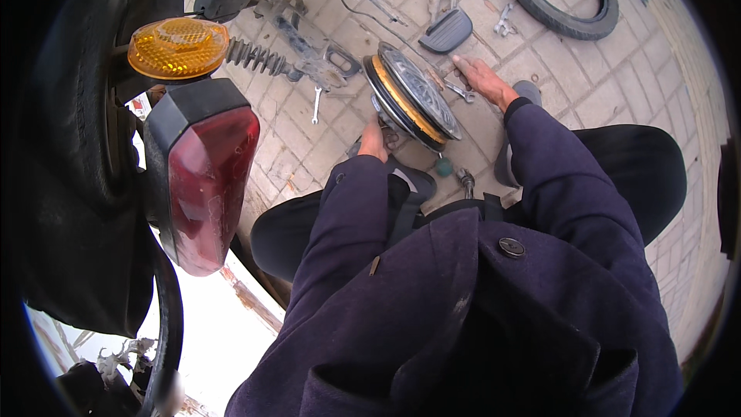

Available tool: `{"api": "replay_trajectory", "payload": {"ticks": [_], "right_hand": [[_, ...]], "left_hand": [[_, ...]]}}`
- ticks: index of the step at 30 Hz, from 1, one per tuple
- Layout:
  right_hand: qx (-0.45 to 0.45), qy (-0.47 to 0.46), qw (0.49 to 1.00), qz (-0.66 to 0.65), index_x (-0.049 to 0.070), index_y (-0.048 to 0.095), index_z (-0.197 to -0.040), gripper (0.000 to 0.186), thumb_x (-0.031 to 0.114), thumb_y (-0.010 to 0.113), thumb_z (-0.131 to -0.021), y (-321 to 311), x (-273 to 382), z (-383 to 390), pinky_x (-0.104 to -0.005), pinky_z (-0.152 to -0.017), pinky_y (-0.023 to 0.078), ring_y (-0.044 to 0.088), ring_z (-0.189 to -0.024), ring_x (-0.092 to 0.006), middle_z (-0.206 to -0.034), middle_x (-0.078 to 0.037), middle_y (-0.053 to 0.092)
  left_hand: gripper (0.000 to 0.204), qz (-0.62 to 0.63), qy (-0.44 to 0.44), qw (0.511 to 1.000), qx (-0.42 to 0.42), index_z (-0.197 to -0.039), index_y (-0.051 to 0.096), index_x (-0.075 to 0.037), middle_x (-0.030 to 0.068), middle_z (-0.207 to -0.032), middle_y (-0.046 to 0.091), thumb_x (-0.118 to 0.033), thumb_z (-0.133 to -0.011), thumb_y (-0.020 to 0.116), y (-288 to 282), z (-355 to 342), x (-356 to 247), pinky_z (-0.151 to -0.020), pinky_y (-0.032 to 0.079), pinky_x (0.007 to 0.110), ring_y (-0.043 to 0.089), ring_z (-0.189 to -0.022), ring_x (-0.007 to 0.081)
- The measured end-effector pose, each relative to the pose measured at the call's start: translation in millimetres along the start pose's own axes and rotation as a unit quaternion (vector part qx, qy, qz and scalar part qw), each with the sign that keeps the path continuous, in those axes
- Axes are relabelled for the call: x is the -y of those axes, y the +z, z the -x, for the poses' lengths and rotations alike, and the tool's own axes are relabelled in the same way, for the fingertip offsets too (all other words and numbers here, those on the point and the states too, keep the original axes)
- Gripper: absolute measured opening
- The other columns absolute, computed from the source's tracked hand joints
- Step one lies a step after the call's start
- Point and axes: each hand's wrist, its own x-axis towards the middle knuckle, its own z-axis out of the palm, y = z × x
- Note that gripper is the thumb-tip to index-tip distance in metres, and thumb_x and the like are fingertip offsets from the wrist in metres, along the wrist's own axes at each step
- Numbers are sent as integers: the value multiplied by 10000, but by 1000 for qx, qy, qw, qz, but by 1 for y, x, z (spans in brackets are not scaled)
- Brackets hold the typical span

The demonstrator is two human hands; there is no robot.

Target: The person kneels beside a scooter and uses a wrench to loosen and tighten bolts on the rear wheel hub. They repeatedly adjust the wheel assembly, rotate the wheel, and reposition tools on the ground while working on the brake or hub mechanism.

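Note:
A small wheel rim (421, 93) stands tilted on the paving in front of me, with a silver face, black edges and an orange-yellow band around it. My left hand (373, 141) grips its left underside, and most of those fingers are hidden behind the rim. To the right of the rim, my right hand (482, 81) reaches low over the bricks with fingers stretched out and nothing in them. Just left of that hand a wrench (461, 93) lies on the ground beside the rim.
A black tyre (602, 23) lies at the far right, near another wrench (504, 22) and a dark grey pedal-shaped part (446, 31). A spanner (316, 105) lies left of the rim. The vehicle's orange indicator (177, 48) and red tail light (210, 177) jut in at left. A ratchet-like tool (465, 181) lies between my feet.

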Motion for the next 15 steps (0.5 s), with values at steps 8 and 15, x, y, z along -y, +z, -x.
{"api": "replay_trajectory", "payload": {"ticks": [8,15], "right_hand": [[27,54,997,-47,94,560,-873,420,473,511,-1046,1,5,-2,-275,-547,333,398,-610,-87,-732,31,471],[22,88,991,-102,82,570,-869,401,437,504,-1042,4,6,-1,-305,-553,332,398,-604,-102,-676,34,451]], "left_hand": [[373,77,-22,996,33,-871,508,-165,9,-737,484,-479,-1032,387,5,6,-7,-500,292,281,446,-624,155],[371,24,8,999,29,-852,484,-172,5,-683,447,-489,-1028,407,3,5,-3,-495,285,282,410,-567,151]]}}
